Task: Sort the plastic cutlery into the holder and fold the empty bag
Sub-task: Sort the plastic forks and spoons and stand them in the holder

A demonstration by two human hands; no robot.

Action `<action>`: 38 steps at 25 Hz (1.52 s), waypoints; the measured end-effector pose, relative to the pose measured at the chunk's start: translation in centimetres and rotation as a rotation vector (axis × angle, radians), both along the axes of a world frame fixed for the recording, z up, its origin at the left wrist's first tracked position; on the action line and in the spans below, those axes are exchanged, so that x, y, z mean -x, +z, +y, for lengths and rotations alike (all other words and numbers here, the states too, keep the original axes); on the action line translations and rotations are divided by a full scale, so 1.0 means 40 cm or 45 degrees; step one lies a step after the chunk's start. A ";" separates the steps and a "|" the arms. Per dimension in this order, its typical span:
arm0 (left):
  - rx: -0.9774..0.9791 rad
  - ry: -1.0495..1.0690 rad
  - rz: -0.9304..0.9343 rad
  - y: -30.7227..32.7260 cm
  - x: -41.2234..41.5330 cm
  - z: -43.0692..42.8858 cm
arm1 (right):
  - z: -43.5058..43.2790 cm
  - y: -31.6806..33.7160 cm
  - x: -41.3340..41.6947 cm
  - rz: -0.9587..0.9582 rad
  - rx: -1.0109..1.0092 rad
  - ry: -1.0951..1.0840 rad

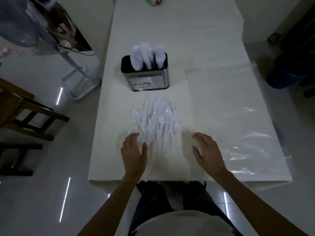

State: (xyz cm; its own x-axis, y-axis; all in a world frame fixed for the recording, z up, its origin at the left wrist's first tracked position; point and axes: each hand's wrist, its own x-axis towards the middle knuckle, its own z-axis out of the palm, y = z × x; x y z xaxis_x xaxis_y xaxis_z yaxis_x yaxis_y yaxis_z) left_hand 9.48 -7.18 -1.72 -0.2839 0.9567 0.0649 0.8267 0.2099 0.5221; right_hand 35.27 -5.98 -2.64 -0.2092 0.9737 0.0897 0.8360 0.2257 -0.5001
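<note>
A loose pile of white plastic cutlery (156, 121) lies on the white table (170, 40), just in front of a metal holder (144, 74) with a black rim. Several white pieces stand upright in the holder. A clear plastic bag (238, 120) lies flat on the table's right side. My left hand (134, 150) rests palm down at the pile's near left edge, fingers apart and touching the nearest pieces. My right hand (207, 149) hovers or rests palm down on the table to the right of the pile, holding nothing.
A wooden chair (22, 116) stands on the floor at the left. A metal stand (80, 79) sits near the table's left edge. A blue bin (286, 77) is on the floor at the right. A small round object (154, 0) sits at the table's far end.
</note>
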 end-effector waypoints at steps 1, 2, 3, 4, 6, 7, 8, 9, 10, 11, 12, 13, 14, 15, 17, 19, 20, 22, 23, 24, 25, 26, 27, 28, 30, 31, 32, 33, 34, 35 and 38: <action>0.013 0.080 -0.022 0.000 0.046 0.000 | -0.002 0.003 0.049 0.008 -0.007 0.063; 0.056 0.137 -0.076 -0.001 0.092 0.003 | -0.009 0.008 0.103 0.003 -0.018 0.116; 0.120 0.175 -0.148 -0.001 0.129 0.011 | -0.021 0.013 0.152 -0.011 -0.006 0.132; 0.200 0.196 -0.217 -0.003 0.158 0.025 | -0.034 0.022 0.199 -0.028 0.072 0.103; 0.316 0.158 -0.283 -0.007 0.196 0.069 | -0.057 0.031 0.287 -0.094 0.358 -0.045; 0.351 0.097 -0.305 -0.009 0.208 0.094 | -0.065 0.031 0.325 -0.123 0.500 -0.141; 0.388 0.031 -0.322 -0.009 0.210 0.118 | -0.069 0.031 0.354 -0.131 0.591 -0.236; 0.416 -0.039 -0.322 -0.007 0.207 0.140 | -0.069 0.033 0.376 -0.133 0.642 -0.316; 0.441 -0.106 -0.297 -0.007 0.202 0.161 | -0.069 0.035 0.393 -0.141 0.668 -0.371; 0.450 -0.168 -0.261 -0.007 0.198 0.177 | -0.070 0.039 0.404 -0.166 0.682 -0.412; 0.466 -0.218 -0.223 -0.006 0.195 0.188 | -0.072 0.043 0.413 -0.198 0.698 -0.454; 0.470 -0.247 -0.196 -0.002 0.194 0.198 | -0.075 0.043 0.418 -0.218 0.715 -0.492; 0.475 -0.255 -0.183 0.000 0.197 0.205 | -0.076 0.047 0.420 -0.219 0.717 -0.532; 0.463 -0.256 -0.191 0.005 0.201 0.210 | -0.076 0.049 0.418 -0.200 0.707 -0.572; 0.439 -0.217 -0.318 0.009 0.213 0.214 | -0.070 0.058 0.401 -0.057 0.659 -0.624; 0.471 -0.123 -0.549 0.020 0.218 0.208 | -0.060 0.068 0.374 0.193 0.624 -0.595; 0.486 -0.073 -0.633 0.023 0.216 0.206 | -0.053 0.079 0.364 0.325 0.630 -0.576; 0.502 0.053 -0.816 0.029 0.207 0.204 | -0.034 0.100 0.347 0.555 0.648 -0.589; 0.523 0.124 -0.952 0.037 0.198 0.203 | -0.023 0.109 0.341 0.656 0.663 -0.618; 0.557 0.173 -1.092 0.047 0.189 0.202 | -0.012 0.115 0.338 0.745 0.683 -0.645; 0.596 0.189 -1.218 0.060 0.180 0.201 | 0.001 0.117 0.338 0.812 0.704 -0.660; 0.639 0.173 -1.306 0.071 0.170 0.202 | 0.013 0.119 0.339 0.860 0.725 -0.656; 0.667 0.141 -1.365 0.081 0.158 0.205 | 0.025 0.118 0.341 0.890 0.745 -0.638; 0.676 0.114 -1.407 0.089 0.146 0.208 | 0.034 0.115 0.345 0.904 0.752 -0.609; 0.657 0.112 -1.429 0.098 0.121 0.220 | 0.045 0.105 0.353 0.871 0.701 -0.555; 0.643 0.123 -1.412 0.098 0.111 0.226 | 0.046 0.100 0.357 0.854 0.665 -0.545; 0.633 0.130 -1.392 0.097 0.102 0.229 | 0.046 0.097 0.360 0.861 0.640 -0.540; 0.626 0.124 -1.375 0.097 0.093 0.230 | 0.045 0.095 0.362 0.886 0.624 -0.527; 0.617 0.113 -1.362 0.096 0.085 0.228 | 0.045 0.094 0.364 0.910 0.616 -0.509; 0.605 0.101 -1.341 0.095 0.077 0.228 | 0.048 0.095 0.366 0.930 0.623 -0.495; 0.554 0.082 -1.249 0.086 0.057 0.232 | 0.058 0.104 0.361 0.999 0.731 -0.489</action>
State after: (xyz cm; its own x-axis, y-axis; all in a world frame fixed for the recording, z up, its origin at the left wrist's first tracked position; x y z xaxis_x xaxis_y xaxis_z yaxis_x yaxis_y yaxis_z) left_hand 7.20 2.08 1.71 -0.0775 0.8240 -0.5613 0.0684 0.5661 0.8215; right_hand 20.82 -3.67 1.51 0.0403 0.9015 -0.4309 0.1953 -0.4300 -0.8815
